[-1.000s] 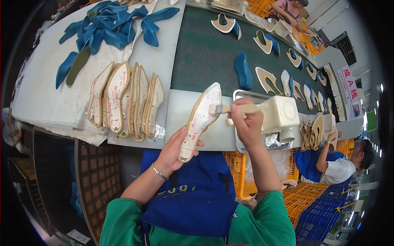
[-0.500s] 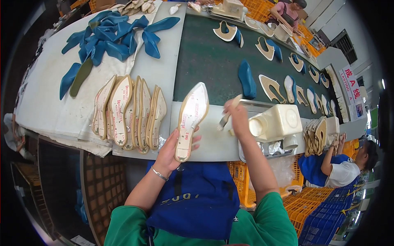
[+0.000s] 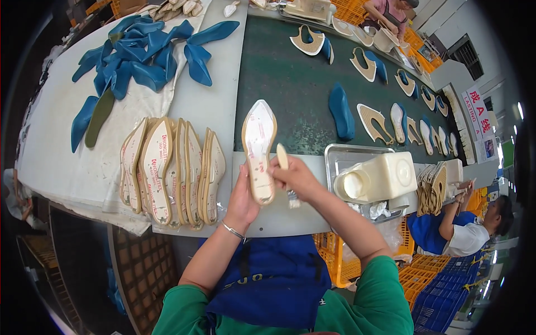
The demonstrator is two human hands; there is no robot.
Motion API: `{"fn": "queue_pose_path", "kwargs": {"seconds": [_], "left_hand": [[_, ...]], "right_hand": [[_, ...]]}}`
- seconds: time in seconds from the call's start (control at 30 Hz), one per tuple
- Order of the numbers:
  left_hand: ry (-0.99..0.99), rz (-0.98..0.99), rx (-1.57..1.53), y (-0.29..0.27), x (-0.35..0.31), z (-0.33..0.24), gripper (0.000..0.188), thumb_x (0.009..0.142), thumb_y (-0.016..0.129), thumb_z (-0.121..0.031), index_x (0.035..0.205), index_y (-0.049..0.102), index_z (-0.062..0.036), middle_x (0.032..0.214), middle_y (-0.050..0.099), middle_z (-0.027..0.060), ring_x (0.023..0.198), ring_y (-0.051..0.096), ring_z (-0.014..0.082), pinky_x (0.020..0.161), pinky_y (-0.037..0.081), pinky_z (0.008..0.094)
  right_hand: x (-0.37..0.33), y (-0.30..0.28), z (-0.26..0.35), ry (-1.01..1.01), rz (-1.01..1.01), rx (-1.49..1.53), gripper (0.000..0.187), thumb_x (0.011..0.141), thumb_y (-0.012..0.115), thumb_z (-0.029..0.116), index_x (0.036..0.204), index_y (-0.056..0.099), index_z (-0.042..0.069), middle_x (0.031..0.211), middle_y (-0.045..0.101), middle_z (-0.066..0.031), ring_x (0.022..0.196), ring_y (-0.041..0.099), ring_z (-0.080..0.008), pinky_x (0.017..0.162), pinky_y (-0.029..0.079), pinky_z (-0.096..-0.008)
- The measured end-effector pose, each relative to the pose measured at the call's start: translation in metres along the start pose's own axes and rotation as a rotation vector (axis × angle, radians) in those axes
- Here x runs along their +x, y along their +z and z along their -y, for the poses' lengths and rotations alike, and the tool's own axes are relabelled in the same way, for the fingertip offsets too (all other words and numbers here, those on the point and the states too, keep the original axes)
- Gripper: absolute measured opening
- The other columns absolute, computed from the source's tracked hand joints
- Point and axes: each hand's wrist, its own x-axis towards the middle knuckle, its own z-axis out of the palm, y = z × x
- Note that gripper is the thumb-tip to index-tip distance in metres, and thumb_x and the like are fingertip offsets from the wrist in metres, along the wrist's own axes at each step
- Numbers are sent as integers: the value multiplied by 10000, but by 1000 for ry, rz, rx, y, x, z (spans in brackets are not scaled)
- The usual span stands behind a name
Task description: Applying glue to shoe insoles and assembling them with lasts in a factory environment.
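Observation:
My left hand (image 3: 242, 196) is closed around the heel end of a pointed shoe insole (image 3: 259, 131), pale-faced with red print and a tan rim. The insole's toe points away from me. My right hand (image 3: 297, 177) grips a brush (image 3: 282, 156) with a pale handle, bristles down toward me, and its fingertips meet the insole's right edge near the heel. To the left, several similar insoles (image 3: 158, 181) stand on edge in a row. A cream plastic container (image 3: 382, 176) with a round opening lies on its side in a metal tray (image 3: 331, 159), right of my right hand.
A green conveyor belt (image 3: 279, 72) carries blue shoe lasts (image 3: 341, 111), insoles and tan cut-out uppers (image 3: 373, 124). More blue lasts (image 3: 148, 75) are heaped on white cloth at the far left. Orange crates (image 3: 338, 257) stand below the table; a co-worker (image 3: 466, 223) sits at the right.
My right hand has moved left with the brush, from beside the container to the insole. The insole is now more upright in my left hand. The whole view has shifted slightly.

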Motion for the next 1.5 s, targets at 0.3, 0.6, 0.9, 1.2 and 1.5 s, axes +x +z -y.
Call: {"fn": "queue_pose_path", "kwargs": {"seconds": [0.3,0.6,0.9,1.2,1.5], "left_hand": [[-66,63,527,11,-51,-37,521,1031,393,-311,1449,337,-4,1444,433,117,1297,456,238,1087,335,378],[384,73,1433,11,-112,-197,271,903,573,-88,1150,638,6,1155,661,153,1026,625,331,906,483,407],[854,-935,1933,-207,-58,-422,570,932,587,-275,1425,407,-53,1476,378,194,1336,405,296,1029,389,359],[374,-1244,2021,-315,-48,-501,632,888,565,-505,1462,361,-336,1384,447,251,1265,451,431,1042,393,459],[240,-1382,2016,-229,-75,-399,511,931,492,-473,1382,495,-234,1086,632,198,1012,587,379,899,475,458]], "right_hand": [[136,-212,22,-102,-762,-1224,262,871,632,266,1008,663,44,927,683,-222,872,664,-391,714,519,-478],[147,-356,-44,117,-961,-1644,284,838,629,219,1022,613,4,915,673,-246,849,645,-438,728,508,-527],[142,-285,17,-231,-881,-978,319,934,590,302,1020,600,-5,741,626,-133,505,606,-225,487,479,-342],[24,-51,61,-394,-599,-211,297,1002,504,318,953,603,42,754,615,-60,487,461,-67,459,344,-189],[-46,17,26,-419,-522,-19,273,1006,491,256,920,571,10,760,617,-110,508,505,-97,481,394,-200]]}}
